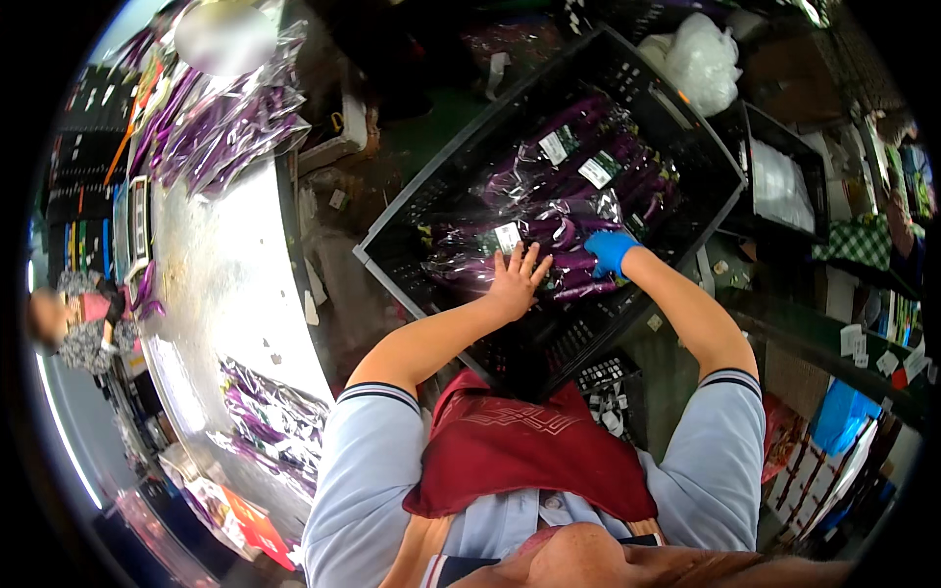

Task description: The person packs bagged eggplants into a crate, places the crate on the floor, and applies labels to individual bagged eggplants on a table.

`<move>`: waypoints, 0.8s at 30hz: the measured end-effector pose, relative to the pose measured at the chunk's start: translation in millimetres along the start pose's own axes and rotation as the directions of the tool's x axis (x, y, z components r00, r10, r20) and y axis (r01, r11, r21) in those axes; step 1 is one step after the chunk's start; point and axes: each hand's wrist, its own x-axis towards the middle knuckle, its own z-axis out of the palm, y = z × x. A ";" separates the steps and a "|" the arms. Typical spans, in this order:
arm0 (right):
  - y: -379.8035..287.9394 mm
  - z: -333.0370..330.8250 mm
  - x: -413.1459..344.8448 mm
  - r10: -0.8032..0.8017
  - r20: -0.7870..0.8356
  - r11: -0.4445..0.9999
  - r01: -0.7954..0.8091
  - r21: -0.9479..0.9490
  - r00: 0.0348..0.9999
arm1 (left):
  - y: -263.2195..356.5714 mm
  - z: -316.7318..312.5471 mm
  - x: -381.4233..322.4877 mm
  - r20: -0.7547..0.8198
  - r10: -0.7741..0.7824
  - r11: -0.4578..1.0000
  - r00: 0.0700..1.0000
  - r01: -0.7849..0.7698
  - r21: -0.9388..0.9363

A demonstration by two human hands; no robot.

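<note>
A large black plastic crate (pixel 434 173) stands before me, holding several clear plastic bags of long purple eggplants (pixel 581 176) with white labels. My left hand (pixel 518 283), bare, rests with spread fingers on a bag of eggplants (pixel 467 253) at the crate's near side, just below its label. At the right end of the same near bags is my right hand (pixel 610 253) in a blue glove. Its fingers are bent against the plastic; whether they grip it is not plain.
A metal table (pixel 228 242) on the left bears piles of bagged eggplants (pixel 228 117) and a scale (pixel 140 220). Right of the crate are a white plastic bag (pixel 702 66) and a smaller black crate (pixel 823 191). A person (pixel 88 316) is at the far left, another at the far right.
</note>
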 end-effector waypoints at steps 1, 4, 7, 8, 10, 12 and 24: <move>-0.7 5.6 -2.7 -0.030 -0.032 0.999 0.029 -0.025 0.999 | 1.3 -4.0 -1.2 0.019 0.006 1.000 1.000 -0.005 -0.006; 17.4 8.7 -7.7 -0.024 -0.058 0.979 0.035 0.201 0.998 | -2.6 -7.1 -3.7 0.085 0.036 0.999 0.996 -0.033 -0.041; 30.4 13.5 -2.5 -0.026 -0.030 0.943 0.034 0.330 0.999 | -2.3 -4.7 -1.7 0.121 0.045 0.999 0.992 -0.044 -0.012; 39.9 19.4 1.0 -0.061 -0.031 0.930 0.068 0.361 0.998 | 0.4 -4.8 -0.1 0.132 0.041 0.999 0.990 -0.043 0.010; 43.3 10.6 -0.7 -0.104 -0.021 0.903 0.103 0.418 0.994 | 0.8 -10.6 0.0 0.179 0.036 0.999 0.983 -0.038 0.010; 31.9 -3.1 -13.9 0.075 0.047 0.976 -0.083 0.200 0.996 | -9.9 -15.4 2.4 0.202 0.082 0.994 0.976 -0.066 -0.082; 51.9 12.6 0.5 0.037 0.053 0.999 -0.036 -0.018 0.998 | -21.6 -81.2 -158.1 -0.673 -0.064 0.736 0.737 -0.421 -0.531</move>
